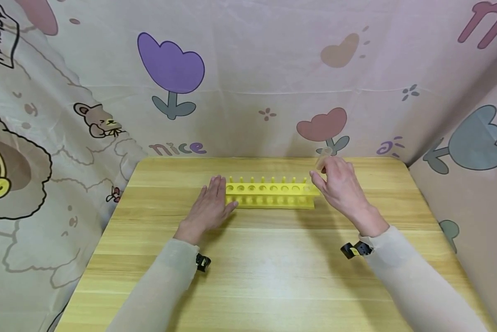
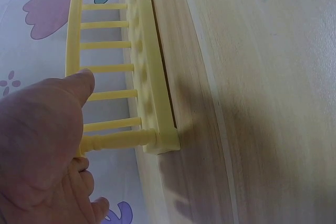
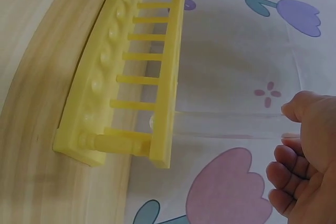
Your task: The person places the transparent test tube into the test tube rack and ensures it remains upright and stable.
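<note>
A yellow test tube rack (image 1: 269, 189) stands on the table, a row of round holes along its top rail. At its left end lies my left hand (image 1: 209, 207), the fingers straight along the end and the thumb touching the front; the left wrist view shows the thumb (image 2: 79, 85) against the upper rail. My right hand (image 1: 341, 184) is above the rack's right end. Between thumb and fingertips it pinches a clear test tube (image 3: 226, 125) by its upper part. In the right wrist view the tube's rounded bottom pokes through the upper rail, short of the lower base.
The wood-grain table (image 1: 269, 267) extends in front of the rack and to both sides. Behind it hangs a pale cloth (image 1: 248, 115) printed with flowers, which also covers the left and right sides. Black wrist cameras (image 1: 356, 250) sit at both cuffs.
</note>
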`<control>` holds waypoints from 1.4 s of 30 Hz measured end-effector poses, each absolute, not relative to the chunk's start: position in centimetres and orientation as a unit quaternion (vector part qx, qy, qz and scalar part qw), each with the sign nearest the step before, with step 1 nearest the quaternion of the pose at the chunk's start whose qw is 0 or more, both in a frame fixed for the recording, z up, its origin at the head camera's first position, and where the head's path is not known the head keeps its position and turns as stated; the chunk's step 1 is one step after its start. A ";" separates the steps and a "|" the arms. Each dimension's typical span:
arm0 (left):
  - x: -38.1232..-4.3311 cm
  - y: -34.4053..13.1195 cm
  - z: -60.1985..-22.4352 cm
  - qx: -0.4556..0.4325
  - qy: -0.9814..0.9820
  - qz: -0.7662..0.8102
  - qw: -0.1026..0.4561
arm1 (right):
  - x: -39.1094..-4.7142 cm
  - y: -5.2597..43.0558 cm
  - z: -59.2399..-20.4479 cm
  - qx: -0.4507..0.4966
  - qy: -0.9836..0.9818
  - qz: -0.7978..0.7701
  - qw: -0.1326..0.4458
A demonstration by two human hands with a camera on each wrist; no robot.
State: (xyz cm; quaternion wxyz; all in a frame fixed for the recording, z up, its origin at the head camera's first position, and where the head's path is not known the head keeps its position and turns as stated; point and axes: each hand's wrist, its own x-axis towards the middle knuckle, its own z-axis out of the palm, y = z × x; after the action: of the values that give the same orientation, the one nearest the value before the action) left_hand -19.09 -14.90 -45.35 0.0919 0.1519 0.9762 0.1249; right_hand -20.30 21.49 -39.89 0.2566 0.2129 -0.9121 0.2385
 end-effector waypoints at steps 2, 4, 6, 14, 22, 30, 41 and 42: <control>-19.1 -14.9 -45.4 0.152 0.977 0.124 0.089 | -20.3 21.5 -40.0 0.214 -0.912 0.239 0.255; -19.2 -14.9 -45.4 0.152 0.977 0.123 0.086 | -20.3 21.4 -40.1 0.214 -0.914 0.241 0.249; -19.2 -14.9 -45.4 0.151 0.977 0.121 0.085 | -20.3 21.4 -40.2 0.213 -0.915 0.244 0.242; -19.2 -15.0 -45.4 0.151 0.977 0.122 0.087 | -20.3 21.2 -40.6 0.199 -0.927 0.237 0.214; -19.2 -15.0 -45.3 0.150 0.977 0.123 0.090 | -20.5 21.1 -41.5 0.196 -0.933 0.231 0.196; -19.2 -15.0 -45.3 0.149 0.977 0.124 0.093 | -20.6 21.0 -42.5 0.198 -0.938 0.218 0.180; -19.2 -15.0 -45.2 0.151 0.976 0.122 0.098 | -20.5 21.0 -43.4 0.193 -0.943 0.214 0.169; -19.2 -15.0 -45.2 0.151 0.976 0.122 0.099 | -20.5 21.0 -43.4 0.192 -0.943 0.212 0.168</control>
State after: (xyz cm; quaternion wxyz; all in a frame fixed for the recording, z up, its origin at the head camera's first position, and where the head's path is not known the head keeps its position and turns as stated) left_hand -19.18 -15.00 -45.23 0.0987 0.1512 0.9760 0.1215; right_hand -20.52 20.99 -43.43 0.1682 0.1922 -0.9432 0.2124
